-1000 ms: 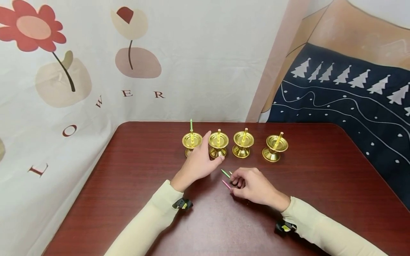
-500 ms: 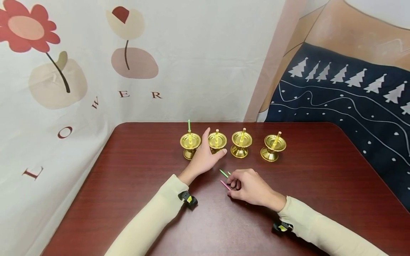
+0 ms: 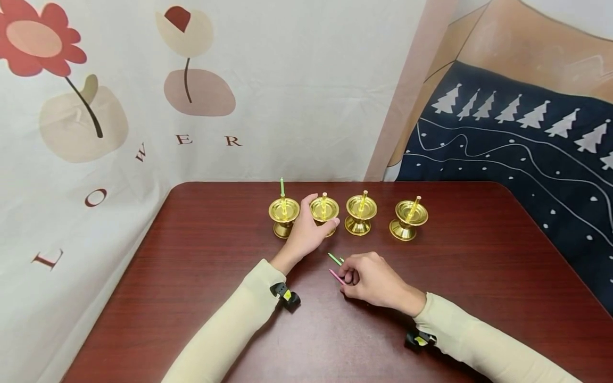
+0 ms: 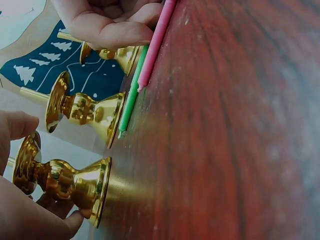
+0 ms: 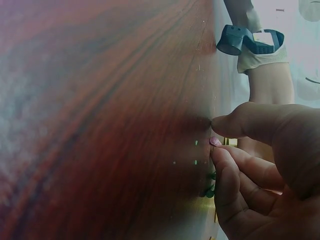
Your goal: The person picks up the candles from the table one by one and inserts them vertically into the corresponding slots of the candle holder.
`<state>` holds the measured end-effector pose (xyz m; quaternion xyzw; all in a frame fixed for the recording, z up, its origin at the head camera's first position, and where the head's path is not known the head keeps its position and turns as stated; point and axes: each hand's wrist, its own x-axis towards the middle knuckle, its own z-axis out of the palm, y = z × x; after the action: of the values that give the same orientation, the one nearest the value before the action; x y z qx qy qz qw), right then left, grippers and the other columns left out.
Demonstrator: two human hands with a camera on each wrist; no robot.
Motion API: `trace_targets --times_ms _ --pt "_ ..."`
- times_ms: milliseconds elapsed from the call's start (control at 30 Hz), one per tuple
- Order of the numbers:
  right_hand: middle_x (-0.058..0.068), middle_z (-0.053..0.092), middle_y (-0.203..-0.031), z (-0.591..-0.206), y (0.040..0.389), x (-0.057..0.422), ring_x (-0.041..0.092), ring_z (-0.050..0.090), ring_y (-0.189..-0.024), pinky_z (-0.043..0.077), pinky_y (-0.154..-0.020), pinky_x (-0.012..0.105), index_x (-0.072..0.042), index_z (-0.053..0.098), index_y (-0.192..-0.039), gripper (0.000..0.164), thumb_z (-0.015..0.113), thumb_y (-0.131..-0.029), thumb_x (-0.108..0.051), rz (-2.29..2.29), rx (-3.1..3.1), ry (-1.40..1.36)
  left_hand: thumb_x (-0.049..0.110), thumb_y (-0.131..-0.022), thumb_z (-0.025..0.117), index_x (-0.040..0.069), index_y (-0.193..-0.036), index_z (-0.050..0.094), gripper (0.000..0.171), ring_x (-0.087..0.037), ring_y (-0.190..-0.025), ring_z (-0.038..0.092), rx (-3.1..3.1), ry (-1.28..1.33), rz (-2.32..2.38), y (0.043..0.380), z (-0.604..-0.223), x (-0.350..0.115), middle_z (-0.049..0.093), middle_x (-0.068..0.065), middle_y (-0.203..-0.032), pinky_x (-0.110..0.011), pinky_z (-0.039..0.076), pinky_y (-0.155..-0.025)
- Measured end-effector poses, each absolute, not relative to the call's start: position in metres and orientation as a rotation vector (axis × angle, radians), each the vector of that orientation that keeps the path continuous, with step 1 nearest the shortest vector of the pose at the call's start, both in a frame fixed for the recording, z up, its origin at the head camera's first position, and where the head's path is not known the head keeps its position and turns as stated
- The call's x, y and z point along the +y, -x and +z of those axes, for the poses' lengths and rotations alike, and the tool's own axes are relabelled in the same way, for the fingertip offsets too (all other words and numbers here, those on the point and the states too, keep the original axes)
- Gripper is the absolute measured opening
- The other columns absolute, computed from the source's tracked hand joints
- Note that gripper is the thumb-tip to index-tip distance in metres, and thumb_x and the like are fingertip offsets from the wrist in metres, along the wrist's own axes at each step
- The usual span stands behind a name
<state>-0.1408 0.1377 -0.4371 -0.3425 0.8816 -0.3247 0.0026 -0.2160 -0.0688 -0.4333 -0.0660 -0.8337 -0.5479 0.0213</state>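
Observation:
Four brass candle holders would be several: they stand in a row, and a green candle (image 3: 282, 187) rises from the leftmost holder (image 3: 284, 210). My left hand (image 3: 305, 229) grips the second brass candle holder (image 4: 60, 180), thumb at its dish and fingers round the far side of its base. Lower right, my right hand (image 3: 378, 279) has curled fingers close over the table. Its thumb and fingertips pinch the end of a pink candle (image 3: 337, 276), seen end-on between them in the right wrist view. A green candle (image 4: 131, 102) lies beside the pink one, partly hidden by this hand.
The third holder (image 3: 361, 213) and the rightmost holder (image 3: 408, 218) stand to the right with bare upright tubes. Behind the dark red wooden table (image 3: 215, 255) hangs a printed cloth (image 3: 306, 90). Tiny green crumbs (image 5: 196, 162) lie near the right hand.
My left hand has moved slightly right, from between the two left holders onto the second one, and its fingers have closed round it. The right hand stays almost still at the candles.

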Motion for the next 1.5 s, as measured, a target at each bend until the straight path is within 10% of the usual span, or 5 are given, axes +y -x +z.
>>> trace_targets --times_ms 1500 --pt "-0.021 0.066 -0.07 -0.4315 0.1464 0.1436 -0.007 0.058 -0.063 0.053 -0.059 0.019 -0.016 0.084 -0.08 0.019 0.094 -0.079 0.0 -1.032 2.65 1.095 0.018 -0.094 0.087 0.009 -0.165 0.042 0.084 -0.034 -0.147 0.05 -2.444 0.182 -1.92 0.218 -0.4374 -0.0671 0.051 -0.02 -0.161 -0.052 0.037 -0.123"
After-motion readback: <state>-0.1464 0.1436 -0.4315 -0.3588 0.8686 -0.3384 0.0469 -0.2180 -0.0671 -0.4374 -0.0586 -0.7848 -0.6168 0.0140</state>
